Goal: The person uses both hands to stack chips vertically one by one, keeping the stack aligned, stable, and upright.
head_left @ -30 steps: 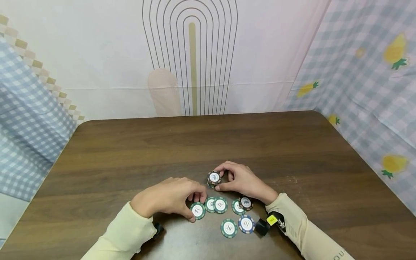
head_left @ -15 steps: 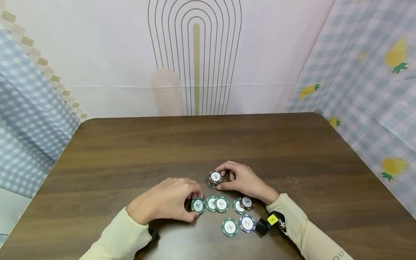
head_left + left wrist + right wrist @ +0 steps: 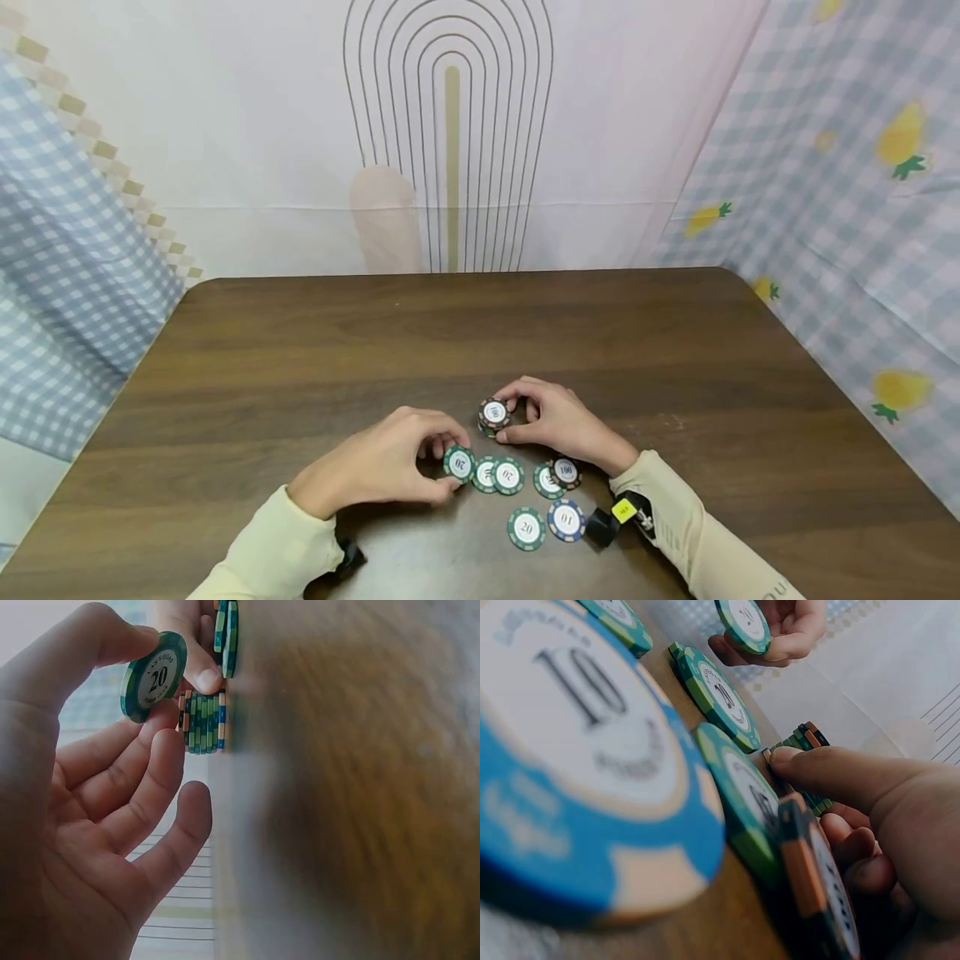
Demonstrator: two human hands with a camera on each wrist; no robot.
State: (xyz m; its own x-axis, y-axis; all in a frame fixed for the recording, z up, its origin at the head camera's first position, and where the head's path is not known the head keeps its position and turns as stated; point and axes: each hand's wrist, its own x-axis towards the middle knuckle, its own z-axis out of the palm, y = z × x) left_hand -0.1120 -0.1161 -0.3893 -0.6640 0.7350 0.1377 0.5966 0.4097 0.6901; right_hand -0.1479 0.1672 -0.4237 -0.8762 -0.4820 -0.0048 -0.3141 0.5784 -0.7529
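Between thumb and fingers, my left hand [image 3: 382,460] pinches a green 20 poker chip [image 3: 154,677], raised off the table in the left wrist view. My right hand [image 3: 562,421] grips the side of a stack of poker chips [image 3: 202,722], mostly green, topped by a black 100 chip [image 3: 495,412]. Two overlapping green chips [image 3: 508,476] lie just right of the held chip. Below the right hand, a black 100 chip [image 3: 566,472] leans over a green chip [image 3: 546,481].
Nearer the front lie a green 20 chip [image 3: 527,529] and a blue 10 chip [image 3: 566,520], side by side near the right wrist's black camera [image 3: 602,527]. The brown wooden table [image 3: 315,350] ends at a patterned cloth [image 3: 285,150] behind.
My left hand has picked the green 20 chip up from the table and moved it slightly toward the stack. The right hand stays at the stack.
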